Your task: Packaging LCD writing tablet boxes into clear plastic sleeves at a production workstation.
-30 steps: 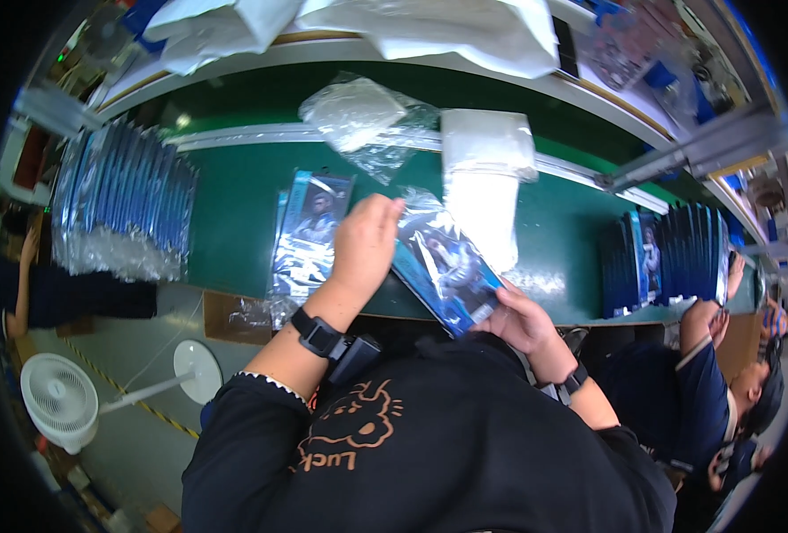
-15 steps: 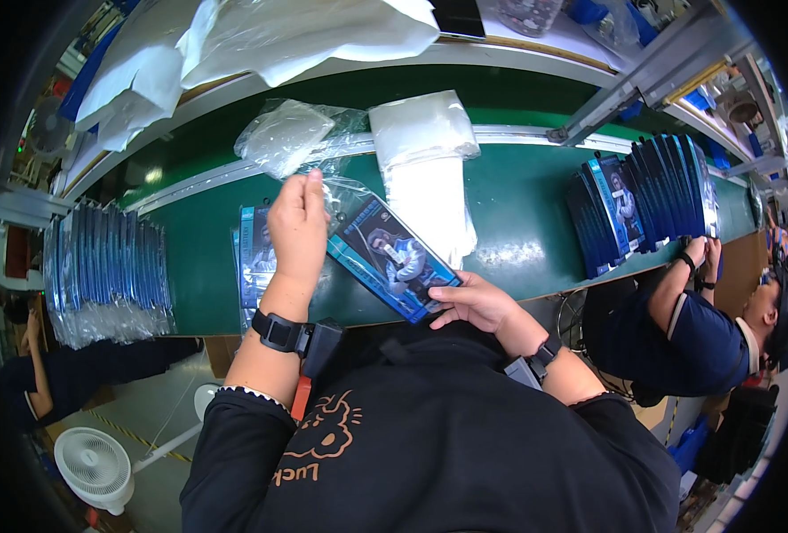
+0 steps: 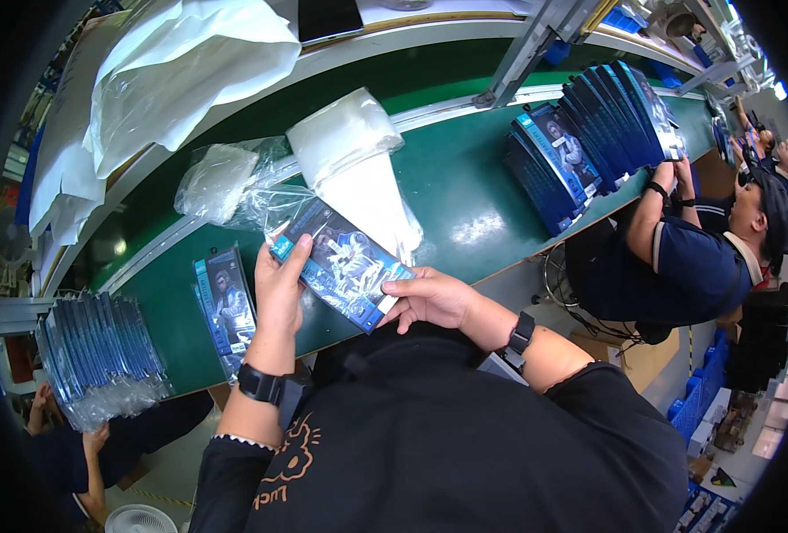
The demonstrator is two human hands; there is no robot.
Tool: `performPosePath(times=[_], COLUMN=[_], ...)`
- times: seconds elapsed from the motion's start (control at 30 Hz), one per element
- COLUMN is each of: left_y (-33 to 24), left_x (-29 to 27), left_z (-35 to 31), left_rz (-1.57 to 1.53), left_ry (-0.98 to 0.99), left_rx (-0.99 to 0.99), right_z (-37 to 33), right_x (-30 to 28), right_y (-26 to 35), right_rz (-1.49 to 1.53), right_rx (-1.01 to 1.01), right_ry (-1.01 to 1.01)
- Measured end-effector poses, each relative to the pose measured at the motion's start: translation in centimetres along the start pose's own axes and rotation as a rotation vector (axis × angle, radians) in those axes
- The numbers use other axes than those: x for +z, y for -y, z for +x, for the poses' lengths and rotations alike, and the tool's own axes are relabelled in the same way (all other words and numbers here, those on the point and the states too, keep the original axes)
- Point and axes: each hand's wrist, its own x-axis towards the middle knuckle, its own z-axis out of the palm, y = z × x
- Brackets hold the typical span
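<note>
A flat dark blue box [image 3: 351, 258] with a printed figure sits tilted in front of me, inside a clear plastic bag that glints over its face. My left hand [image 3: 278, 286] grips its upper left corner, thumb on top. At the lower right end, my right hand [image 3: 431, 299] pinches the box between thumb and fingers. Beyond it lies a stack of clear bags [image 3: 345, 133] over a white sheet [image 3: 376, 200]. Left of my left hand, matching boxes [image 3: 225, 302] rest on the green table [image 3: 474, 226].
At the far left stands a row of bagged boxes [image 3: 101, 346], with another person's hands by it. Upright boxes [image 3: 612, 124] line the right side, where a co-worker [image 3: 669, 249] touches them. Crumpled clear plastic [image 3: 225, 182] lies near a metal rail. White sheeting [image 3: 190, 80] covers the shelf.
My left hand has come down from the bag's upper end onto the box's corner. My right hand keeps its hold. The whole view has turned, shifting the table's contents leftward.
</note>
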Motion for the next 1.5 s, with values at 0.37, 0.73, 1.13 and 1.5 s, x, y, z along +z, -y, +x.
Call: performPosePath(times=[0.37,0.73,1.13,1.5], left_y=[-1.2,-1.4,-0.9,-1.4], left_x=[-1.1,-1.4,-0.2,-0.8], left_z=[2.1,1.2,-0.6,-0.8], left_rz=[-0.574,-0.398,-0.192,-0.228], left_ry=[0.074,-0.009,0.02,0.011], left_rx=[-0.199,-0.192,-0.262,-0.233], right_z=[-0.5,-0.4,0.4,1.9], right_x=[2.0,2.3,7.0,7.4], right_y=[0.0,-0.8,2.4,1.0], right_rz=[0.023,-0.191,-1.753,-1.702], right_rx=[-0.016,0.037,-1.035,-1.038], right_ry=[0.021,0.005,-0.256,-0.3])
